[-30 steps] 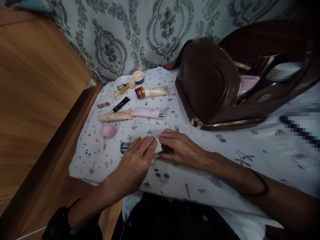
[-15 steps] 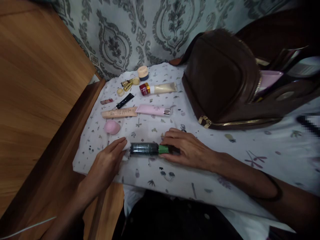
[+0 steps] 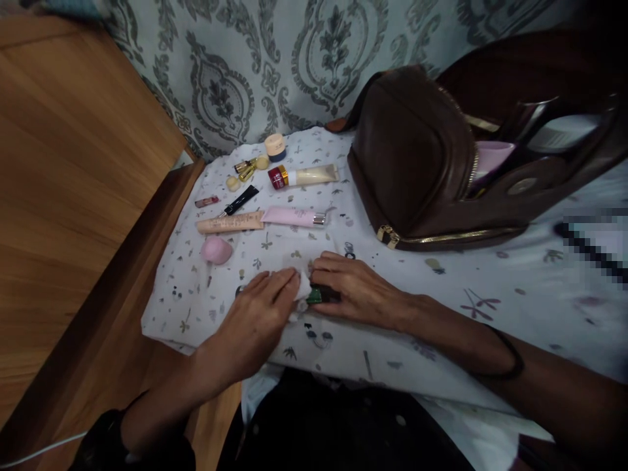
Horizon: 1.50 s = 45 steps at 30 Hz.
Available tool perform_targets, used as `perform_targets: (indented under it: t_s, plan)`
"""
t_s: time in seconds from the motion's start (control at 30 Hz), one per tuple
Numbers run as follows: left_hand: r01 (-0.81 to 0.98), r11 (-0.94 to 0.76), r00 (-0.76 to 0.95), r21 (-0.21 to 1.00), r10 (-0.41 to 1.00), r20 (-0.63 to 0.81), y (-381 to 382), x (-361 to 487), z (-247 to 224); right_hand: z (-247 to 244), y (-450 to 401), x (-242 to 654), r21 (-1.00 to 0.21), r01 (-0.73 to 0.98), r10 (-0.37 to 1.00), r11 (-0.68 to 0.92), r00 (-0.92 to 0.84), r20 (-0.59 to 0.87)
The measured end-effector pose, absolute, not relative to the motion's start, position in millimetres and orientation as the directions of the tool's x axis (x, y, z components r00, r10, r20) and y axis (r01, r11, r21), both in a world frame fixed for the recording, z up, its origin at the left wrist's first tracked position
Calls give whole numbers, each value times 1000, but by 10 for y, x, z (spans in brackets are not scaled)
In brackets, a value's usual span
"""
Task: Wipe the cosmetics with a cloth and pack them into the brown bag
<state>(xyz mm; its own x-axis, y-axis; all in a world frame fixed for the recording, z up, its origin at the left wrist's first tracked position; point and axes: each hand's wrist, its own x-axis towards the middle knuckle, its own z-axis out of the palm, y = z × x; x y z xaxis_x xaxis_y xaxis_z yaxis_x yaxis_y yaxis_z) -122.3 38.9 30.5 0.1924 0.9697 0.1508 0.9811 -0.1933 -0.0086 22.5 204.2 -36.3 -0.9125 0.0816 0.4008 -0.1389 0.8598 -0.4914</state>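
While black clothing (image 3: 333, 425) is filling six o'clock, nearest the camera, the dark bottle (image 3: 314, 296) is lying on its side on the patterned white cloth (image 3: 392, 353), between both hands. Its long axis is running nine to three o'clock; the green band and dark end are pointing toward three. Left hand (image 3: 260, 314), coming in from about eight, is covering most of the body; its fingers are lying close together, pressing a white tissue (image 3: 302, 285) against the bottle. Right hand (image 3: 356, 291), coming in from about four, is pinching the dark end, fingers bunched along the far side, thumb along the near side.

Farther out, clock centred on the bottle: pink sponge (image 3: 216, 250) is sitting at ten. Pink tube (image 3: 289, 216) is lying at twelve, silver cap toward three; peach tube (image 3: 229, 223) is meeting its other end, at eleven. Black tube (image 3: 241, 200) is slanting behind that. Red jar (image 3: 278, 177) and cream tube (image 3: 314, 175) are lying near twelve, peach-and-blue jar (image 3: 275, 148) standing beyond. Brown bag (image 3: 407, 157) is gaping open toward two. Patterned curtain (image 3: 338, 65) is hanging farthest, at twelve.
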Motion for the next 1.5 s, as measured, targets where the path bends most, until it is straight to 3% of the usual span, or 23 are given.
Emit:
perform_targets:
  t_s: [0.43,0.67,0.8,0.97,1.07,1.17,1.27,1.37,1.43,1.5]
  plan:
    - [995,54,-63,78,992,109,-163,-1762,426,-257,2018,248,-588,-131,84,799,-942,324]
    - [980,-123,93,157,978,185,213,-1346,420,-333,2007,240,-579,-220,25,785,-923,384]
    - [974,-181,165,138,979,122,354,-1243,368,-368,1998,247,-532,-242,-2,811,-912,411]
    - [965,49,-41,258,999,-35,114,-1543,416,-362,2011,261,-567,-271,-14,778,-909,416]
    - [905,171,-174,389,984,-26,-83,-1682,396,-387,2028,255,-639,-279,10,717,-913,409]
    - [795,249,-332,554,942,53,-275,-1729,274,-401,1994,227,-738,-231,112,633,-917,383]
    - [556,338,-543,760,839,23,-447,-1789,61,-342,1904,187,-833,-179,241,523,-907,346]
    - [132,420,-767,898,617,-176,-471,-1877,-145,-203,1843,186,-852,-198,326,485,-863,387]
    - [-142,381,-785,914,518,-338,-380,-1879,-183,-51,1838,264,-813,-223,343,538,-823,453]
    - [-289,340,-750,895,501,-432,-230,-1804,-106,159,1855,436,-742,-242,336,625,-775,536]
